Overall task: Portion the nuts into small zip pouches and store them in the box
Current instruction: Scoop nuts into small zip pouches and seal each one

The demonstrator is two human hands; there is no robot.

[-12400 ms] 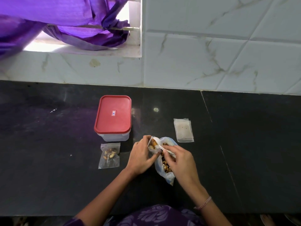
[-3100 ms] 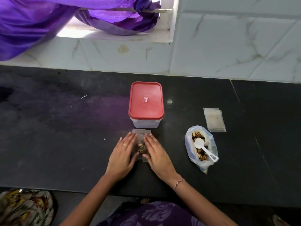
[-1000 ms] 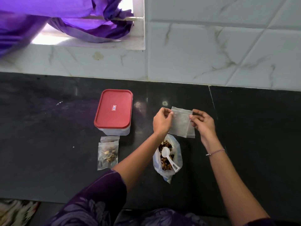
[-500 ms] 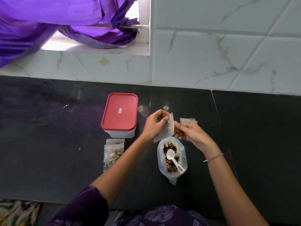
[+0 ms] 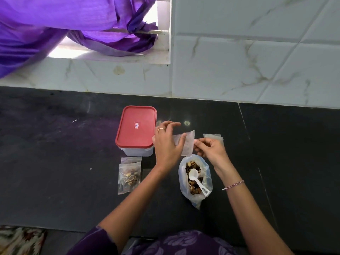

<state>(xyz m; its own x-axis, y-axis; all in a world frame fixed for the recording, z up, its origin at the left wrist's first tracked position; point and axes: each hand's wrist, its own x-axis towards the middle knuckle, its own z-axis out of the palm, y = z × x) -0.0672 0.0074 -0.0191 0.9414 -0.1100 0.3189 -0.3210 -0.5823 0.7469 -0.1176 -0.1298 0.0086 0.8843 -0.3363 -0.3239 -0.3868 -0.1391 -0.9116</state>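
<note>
An empty clear zip pouch (image 5: 188, 144) hangs just above the open plastic bag of nuts (image 5: 195, 178). My left hand (image 5: 166, 144) pinches the pouch at its left side and my right hand (image 5: 209, 150) pinches its right edge. A white plastic scoop (image 5: 197, 179) lies in the bag on the nuts. To the left, a plastic box with a red lid (image 5: 137, 128) stands with its lid on. In front of the box lie filled zip pouches (image 5: 129, 174), stacked on the black counter (image 5: 55, 162).
More empty pouches (image 5: 214, 139) lie on the counter behind my right hand. A tiled wall (image 5: 248, 61) rises at the back, with a window sill and purple curtain (image 5: 64, 24) at the upper left. The counter's front edge runs near my body.
Since a second ago the empty pouch has come down and toward me, from above the spare pouches to just over the nut bag. Both hands still hold it, closer together.
</note>
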